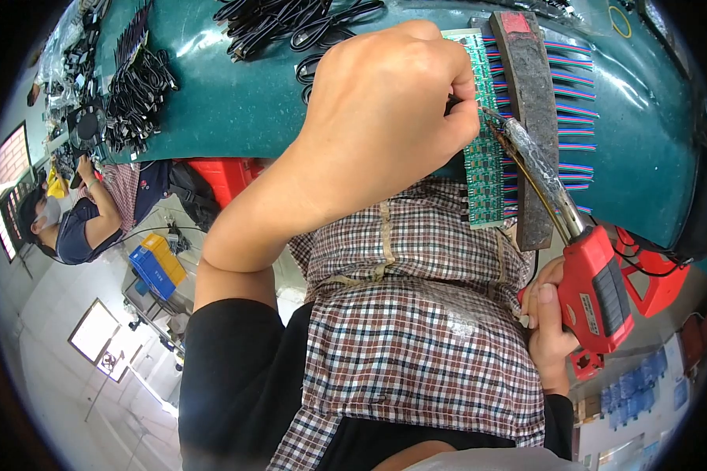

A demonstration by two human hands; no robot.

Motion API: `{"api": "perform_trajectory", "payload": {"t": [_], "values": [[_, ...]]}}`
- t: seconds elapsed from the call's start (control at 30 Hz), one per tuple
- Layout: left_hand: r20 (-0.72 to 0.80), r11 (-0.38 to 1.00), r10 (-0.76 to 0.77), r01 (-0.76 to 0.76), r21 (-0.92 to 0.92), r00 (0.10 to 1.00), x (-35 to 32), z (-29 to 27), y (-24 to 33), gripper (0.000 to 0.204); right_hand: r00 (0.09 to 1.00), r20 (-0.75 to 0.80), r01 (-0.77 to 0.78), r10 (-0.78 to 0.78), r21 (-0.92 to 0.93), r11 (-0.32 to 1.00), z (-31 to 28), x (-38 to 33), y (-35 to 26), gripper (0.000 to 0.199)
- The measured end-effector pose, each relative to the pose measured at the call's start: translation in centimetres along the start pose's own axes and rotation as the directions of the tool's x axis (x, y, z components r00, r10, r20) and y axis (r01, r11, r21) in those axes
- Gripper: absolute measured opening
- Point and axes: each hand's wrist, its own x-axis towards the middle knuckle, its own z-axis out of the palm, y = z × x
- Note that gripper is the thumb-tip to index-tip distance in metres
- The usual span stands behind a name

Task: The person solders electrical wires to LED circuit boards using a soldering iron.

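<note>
My left hand reaches over the table with thumb and forefinger pinched on a thin black wire, mostly hidden by the fingers. Its fingertips are at the left edge of a green circuit board panel, a long strip of small boards. My right hand grips the handle of a red soldering gun. The gun's tip points up and left, at the panel close by the left fingertips; whether it touches cannot be told. Multicoloured flat wires run from the panel beneath a dark grey bar.
Bundles of black cables lie at the back of the green table, with another cable pile further left. A red stand is at the right. A co-worker works at the left. Blue and yellow bins stand below.
</note>
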Motion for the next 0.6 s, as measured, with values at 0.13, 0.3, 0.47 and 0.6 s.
{"api": "perform_trajectory", "payload": {"t": [0.13, 0.3, 0.47, 0.6], "values": [[-0.003, 1.0, -0.001, 0.001, -0.011, 1.0, -0.14, 0.07, -0.06, 0.007, 0.999, -0.035, 0.019, -0.017, 0.045, 0.999, 0.15, -0.14, 0.0, 0.01], [-0.004, 1.0, 0.005, -0.005, -0.018, 1.0, -0.06, 0.06, -0.04, 0.007, 0.996, -0.035, 0.084, -0.081, 0.089, 0.992, -0.03, 0.0, 0.13, 0.012], [0.012, 1.0, 0.002, -0.002, -0.012, 1.0, 0.03, -0.15, -0.14, 0.009, 0.995, -0.041, 0.095, -0.092, 0.095, 0.991, 0.04, 0.27, 0.0, 0.012], [-0.009, 1.0, -0.005, 0.005, 0.003, 1.0, -0.06, -0.57, 0.07, 0.009, 0.992, -0.036, 0.122, -0.118, 0.132, 0.984, 0.15, 0.49, -0.17, 0.01]]}}
